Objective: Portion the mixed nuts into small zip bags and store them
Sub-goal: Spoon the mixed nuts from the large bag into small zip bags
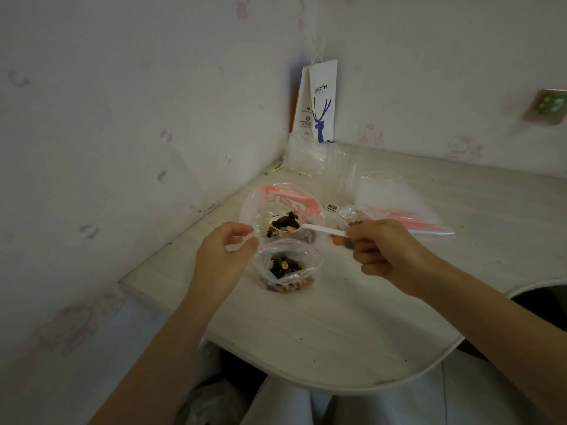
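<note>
A small clear zip bag (pixel 287 266) stands open on the white table (pixel 306 326), partly filled with mixed nuts. My left hand (pixel 219 256) pinches its left rim. My right hand (pixel 380 250) grips the handle of a white plastic spoon (pixel 319 229), whose bowl carries nuts above and just behind the small bag. Behind the spoon lies a large open bag of mixed nuts (pixel 276 204) with a pink zip strip. Another small bag with nuts (pixel 352 216) sits behind my right hand, partly hidden.
A stack of flat zip bags (pixel 399 207) lies at the right rear. Crumpled clear plastic (pixel 306 154) and a white paper coffee bag (pixel 322 102) fill the wall corner. The table's curved front edge runs near my lap. Crumbs dot the surface.
</note>
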